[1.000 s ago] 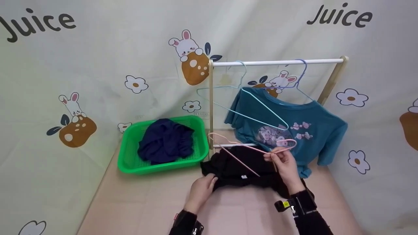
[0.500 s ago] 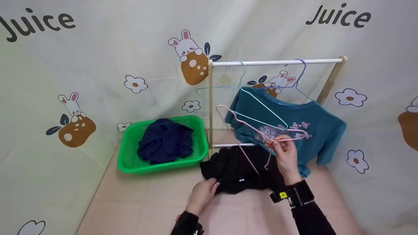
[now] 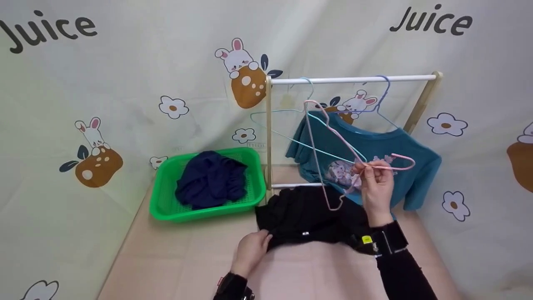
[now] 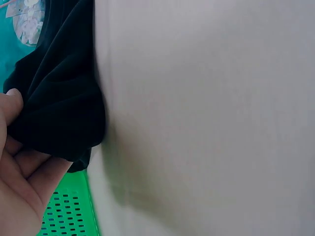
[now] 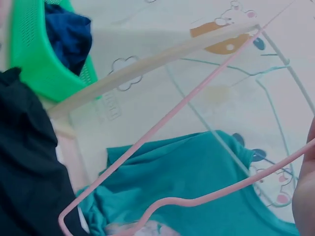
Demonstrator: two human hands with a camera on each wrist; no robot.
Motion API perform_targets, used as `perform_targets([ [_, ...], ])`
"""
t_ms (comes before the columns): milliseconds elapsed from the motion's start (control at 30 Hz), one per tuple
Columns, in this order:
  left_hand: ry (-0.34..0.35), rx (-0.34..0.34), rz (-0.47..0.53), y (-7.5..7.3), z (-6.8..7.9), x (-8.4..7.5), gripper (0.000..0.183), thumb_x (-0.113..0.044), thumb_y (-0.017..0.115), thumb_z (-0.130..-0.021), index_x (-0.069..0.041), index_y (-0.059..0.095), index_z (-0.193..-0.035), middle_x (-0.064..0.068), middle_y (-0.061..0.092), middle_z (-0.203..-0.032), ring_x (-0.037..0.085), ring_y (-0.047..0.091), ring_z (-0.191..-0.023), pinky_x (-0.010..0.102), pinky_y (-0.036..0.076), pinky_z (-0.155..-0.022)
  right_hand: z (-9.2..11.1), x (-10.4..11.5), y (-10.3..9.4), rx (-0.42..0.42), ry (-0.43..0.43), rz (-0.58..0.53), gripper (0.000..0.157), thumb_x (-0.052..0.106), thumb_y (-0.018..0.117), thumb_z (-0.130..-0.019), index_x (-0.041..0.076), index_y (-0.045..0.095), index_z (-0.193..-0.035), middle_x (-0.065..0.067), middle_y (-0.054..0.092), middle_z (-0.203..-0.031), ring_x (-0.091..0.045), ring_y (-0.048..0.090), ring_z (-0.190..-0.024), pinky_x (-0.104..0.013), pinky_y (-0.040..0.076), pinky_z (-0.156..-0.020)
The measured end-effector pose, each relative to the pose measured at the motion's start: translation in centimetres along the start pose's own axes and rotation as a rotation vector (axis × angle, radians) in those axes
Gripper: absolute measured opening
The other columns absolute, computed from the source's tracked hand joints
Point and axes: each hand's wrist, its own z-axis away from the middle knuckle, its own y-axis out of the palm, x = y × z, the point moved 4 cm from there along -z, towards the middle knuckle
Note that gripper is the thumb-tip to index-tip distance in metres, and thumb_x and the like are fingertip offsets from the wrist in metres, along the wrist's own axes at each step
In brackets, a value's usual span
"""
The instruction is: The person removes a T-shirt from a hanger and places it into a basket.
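In the head view, a black garment (image 3: 308,212) with a small white tag lies spread at the foot of the rack. My left hand (image 3: 251,250) pinches its left edge; in the left wrist view, thumb and fingers lie on opposite sides of the dark cloth (image 4: 59,108). Raised above the garment, my right hand (image 3: 378,187) grips a pink clothes hanger (image 3: 314,146) by the neck below its hook. The hook points right and the bare frame stands steeply tilted. Most of my right hand is out of its own wrist view, where the hanger (image 5: 165,118) crosses in front.
A rack (image 3: 349,80) carries a bare light-blue hanger (image 3: 337,135) and a teal T-shirt (image 3: 416,158) on a purple hanger (image 3: 385,91). To the left stands a green basket (image 3: 160,208) holding a navy garment (image 3: 212,179). Printed fabric surrounds the table.
My right hand has lifted the pink hanger up and to the right, away from the black garment, tilting it more steeply. My left hand stays on the garment's edge, shifted slightly left and down.
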Motion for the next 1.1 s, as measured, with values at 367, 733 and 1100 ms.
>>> perform_targets([
  [367,-0.027,-0.054,0.007,-1.2,0.2,0.8,0.021,-0.019,0.064,-0.097,-0.015,0.059,-0.077,0.002,0.065,-0.070,0.026,0.066,-0.064,0.042,0.050,-0.057,-2.1,1.4,0.4,-0.025,0.065,0.421,0.018,-0.002,0.055,-0.098,-0.014,0.052,-0.111,-0.022,0.068,-0.098,-0.025,0.070,-0.090,-0.033,0.055,-0.085],
  [733,-0.033,-0.169,0.033,-2.9,0.3,1.8,0.018,-0.013,0.065,-0.095,-0.012,0.058,-0.078,0.005,0.063,-0.069,0.030,0.065,-0.064,0.045,0.048,-0.056,-7.1,0.1,4.3,0.129,0.167,0.881,0.021,0.014,0.057,-0.101,-0.001,0.059,-0.115,-0.014,0.071,-0.100,-0.018,0.068,-0.085,-0.023,0.055,-0.077],
  [1100,-0.076,-0.123,0.098,-2.5,1.3,2.4,0.019,-0.018,0.059,-0.100,-0.006,0.070,-0.110,0.009,0.073,-0.098,0.028,0.070,-0.089,0.044,0.054,-0.078,-12.3,-1.8,10.0,0.360,0.228,1.151,0.022,0.016,0.054,-0.103,0.006,0.059,-0.122,-0.008,0.070,-0.100,-0.016,0.065,-0.080,-0.020,0.053,-0.072],
])
